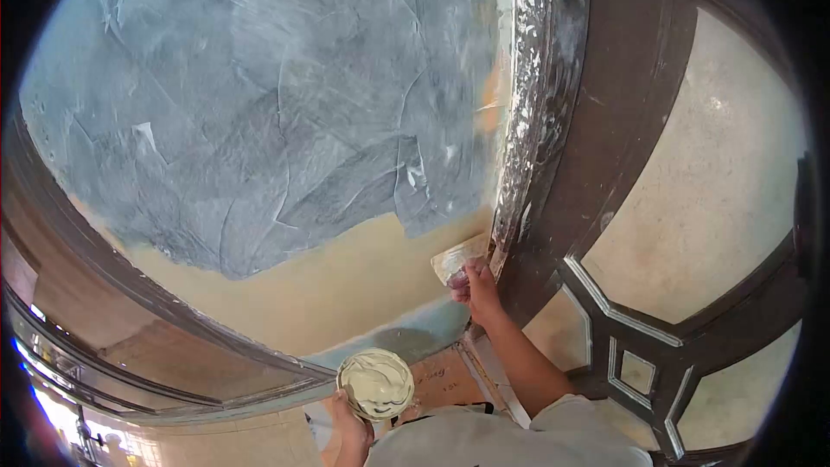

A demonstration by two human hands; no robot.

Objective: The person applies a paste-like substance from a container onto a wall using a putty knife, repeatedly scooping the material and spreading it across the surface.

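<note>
My right hand [473, 285] is closed on a flat, pale spreader [458, 259], whose blade lies against the wall near the brown frame. My left hand [347, 419] grips a round tub [375, 383] from its lower left side. Thick, cream-coloured paste with swirled ridges fills the tub. Behind the hands, the wall [303, 294] is yellowish low down, with a rough grey-blue coat [259, 121] above. The spreader is on the yellowish band, below and right of the grey-blue coat's edge.
A dark brown frame with a paint-spattered edge [529, 78] borders the wall at right. Beyond it stand dark panels with pale insets [692, 173] and silvery trim. A curved brown ledge [173, 316] runs along the lower left. Cardboard [445, 380] with writing lies below.
</note>
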